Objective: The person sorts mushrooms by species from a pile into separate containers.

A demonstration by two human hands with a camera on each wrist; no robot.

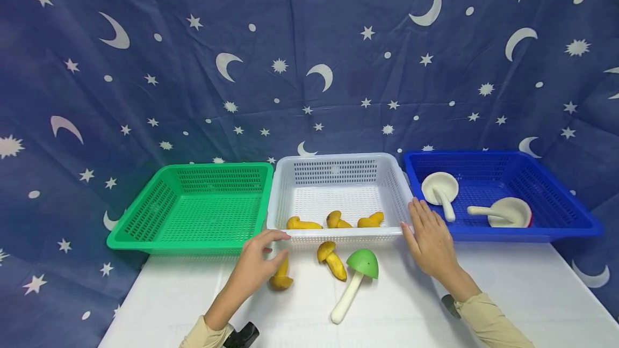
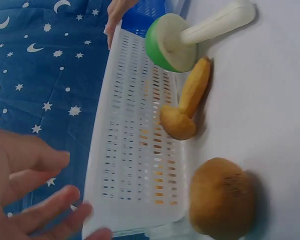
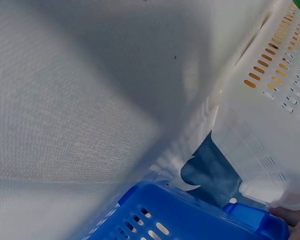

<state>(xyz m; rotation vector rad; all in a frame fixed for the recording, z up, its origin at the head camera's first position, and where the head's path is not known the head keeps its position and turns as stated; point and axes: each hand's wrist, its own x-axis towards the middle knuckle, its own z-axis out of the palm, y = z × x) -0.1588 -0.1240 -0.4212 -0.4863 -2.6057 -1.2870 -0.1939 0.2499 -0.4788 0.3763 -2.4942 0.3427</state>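
My left hand (image 1: 258, 262) hovers by the front left corner of the white basket (image 1: 338, 232), fingers loosely bent and thumb apart, with nothing between them. Partly hidden behind its thumb, a yellow toy mushroom (image 1: 281, 282) lies on the table, its brown-yellow cap (image 2: 222, 197) toward the left wrist camera. My right hand (image 1: 430, 238) lies with straight fingers along the basket's front right corner. Three yellow mushrooms, one of them a dark-capped one (image 1: 337, 220), lie inside. In front of the basket are another yellow mushroom (image 1: 333, 262) and a green-capped mushroom (image 1: 364, 263) with a white stem.
A green basket (image 1: 188, 245) stands at the left, its bottom bare. To the right, a blue basket (image 1: 527, 234) holds two mushrooms with pale undersides, one at its left (image 1: 440, 187) and one at its right (image 1: 510, 212). Behind hangs a blue star-and-moon cloth (image 1: 338, 106).
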